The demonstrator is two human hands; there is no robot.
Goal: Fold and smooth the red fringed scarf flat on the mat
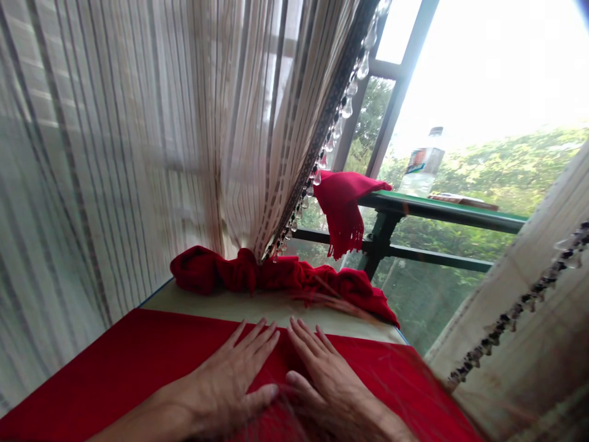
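Note:
A red cloth (124,362) lies spread flat over a pale tabletop (193,307), leaving a strip of it bare at the far side. My left hand (230,374) rests palm down on the cloth, fingers stretched toward its far edge. Beside it, my right hand (322,374) also lies flat, fingers extended and thumb out to the left. Both sets of fingertips reach about the cloth's far edge. Beyond them, a bunched red scarf (285,273) runs along the far end of the tabletop.
A striped sheer curtain (115,153) with hanging beads gathers down behind the scarf. To the right, a red fringed cloth (343,205) hangs over a green railing (451,210). A clear bottle (423,162) stands by the railing. Another beaded curtain (519,313) hangs at the right.

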